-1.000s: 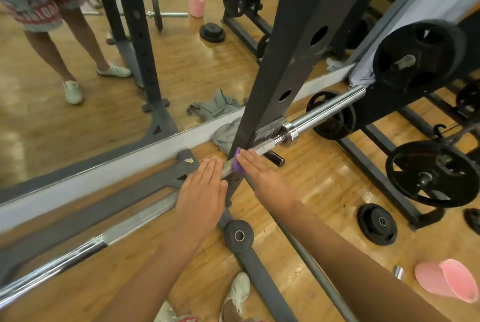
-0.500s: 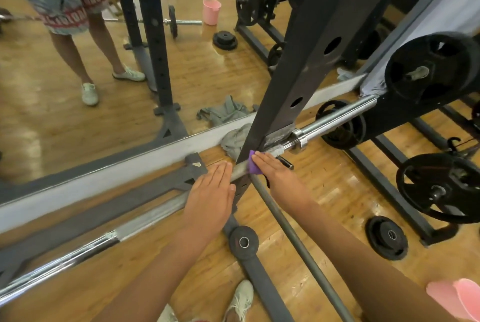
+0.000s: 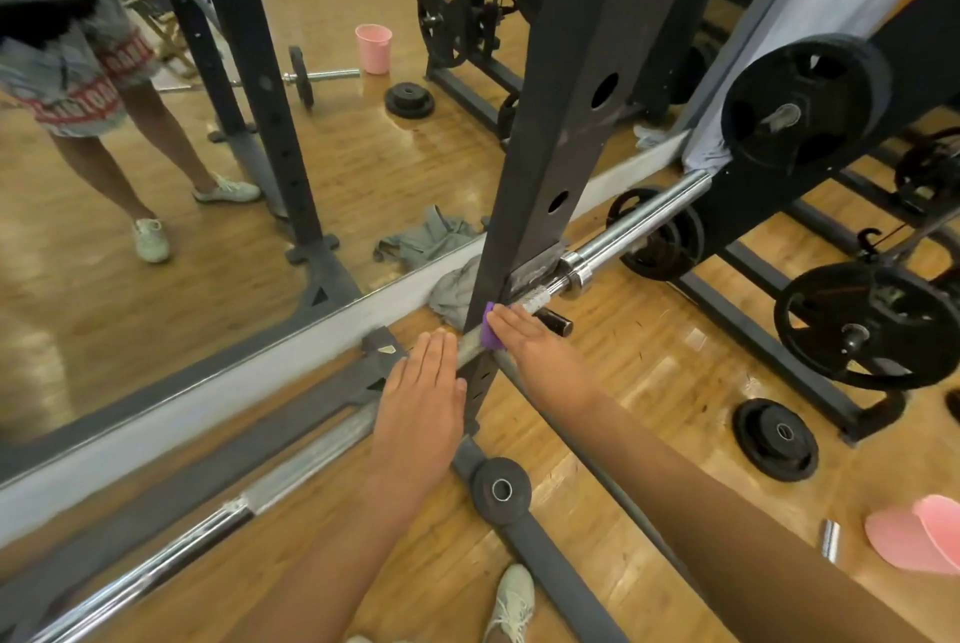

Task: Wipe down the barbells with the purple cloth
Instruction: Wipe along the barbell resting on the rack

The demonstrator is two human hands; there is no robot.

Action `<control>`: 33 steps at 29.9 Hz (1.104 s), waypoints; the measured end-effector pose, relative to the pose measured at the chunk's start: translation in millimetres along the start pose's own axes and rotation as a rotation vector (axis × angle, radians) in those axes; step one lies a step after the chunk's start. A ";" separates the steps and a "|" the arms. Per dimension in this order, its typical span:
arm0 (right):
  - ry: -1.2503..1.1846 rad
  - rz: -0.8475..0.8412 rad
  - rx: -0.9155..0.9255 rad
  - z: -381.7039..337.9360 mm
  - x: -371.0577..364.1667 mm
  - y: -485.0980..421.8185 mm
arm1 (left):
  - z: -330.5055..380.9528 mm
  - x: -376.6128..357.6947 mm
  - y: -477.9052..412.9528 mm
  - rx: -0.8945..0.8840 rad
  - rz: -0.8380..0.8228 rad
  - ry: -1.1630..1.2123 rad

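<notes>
Left hand (image 3: pixel 423 401), fingers flat together, rests on the bar (image 3: pixel 291 476), likely steadying it; at its one o'clock, the flat right hand (image 3: pixel 540 354) presses the cloth (image 3: pixel 487 333) down for wiping.

— What stands in the way along the barbell (image 3: pixel 311 450)?
— The rack upright (image 3: pixel 566 149) crosses it just beyond the right hand (image 3: pixel 535 351); a black peg (image 3: pixel 556 322) juts out by the fingertips.
— And free room?
— Left and near of the left hand (image 3: pixel 421 403) the bar lies bare. Right of the upright, the sleeve (image 3: pixel 639 227) is open up to the plate rack (image 3: pixel 753 195).
</notes>
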State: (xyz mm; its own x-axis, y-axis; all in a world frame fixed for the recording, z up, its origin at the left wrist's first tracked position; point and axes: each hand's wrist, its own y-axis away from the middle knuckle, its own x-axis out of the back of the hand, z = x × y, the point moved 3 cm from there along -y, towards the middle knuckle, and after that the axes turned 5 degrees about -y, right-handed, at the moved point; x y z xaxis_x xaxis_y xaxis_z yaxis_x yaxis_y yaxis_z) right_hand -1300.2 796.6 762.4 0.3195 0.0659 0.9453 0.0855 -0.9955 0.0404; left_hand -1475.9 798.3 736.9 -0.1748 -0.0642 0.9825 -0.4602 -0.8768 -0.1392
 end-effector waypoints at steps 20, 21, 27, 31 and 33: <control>0.025 0.099 -0.064 13.0 -1.5 0.7 | -2.8 -0.4 3.3 -0.041 -0.024 -0.008; 0.000 0.120 -0.078 12.1 -3.0 0.2 | -2.4 -1.5 4.0 -0.033 -0.031 -0.005; -0.208 0.177 -0.039 -0.5 -31.7 8.9 | 0.1 1.2 0.5 -0.039 -0.131 -0.042; -0.327 0.343 -0.188 7.2 -38.7 6.9 | -1.4 4.9 4.0 -0.117 -0.145 -0.136; -0.421 0.420 -0.253 6.0 -42.2 4.2 | -2.3 4.3 4.2 -0.159 -0.124 -0.196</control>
State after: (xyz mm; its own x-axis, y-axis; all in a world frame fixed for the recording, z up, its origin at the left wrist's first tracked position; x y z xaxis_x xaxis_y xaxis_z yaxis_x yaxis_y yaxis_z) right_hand -1307.7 790.0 720.7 0.6248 -0.3635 0.6910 -0.3363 -0.9240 -0.1820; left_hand -1480.6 795.5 740.2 0.0558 -0.0654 0.9963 -0.6014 -0.7987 -0.0187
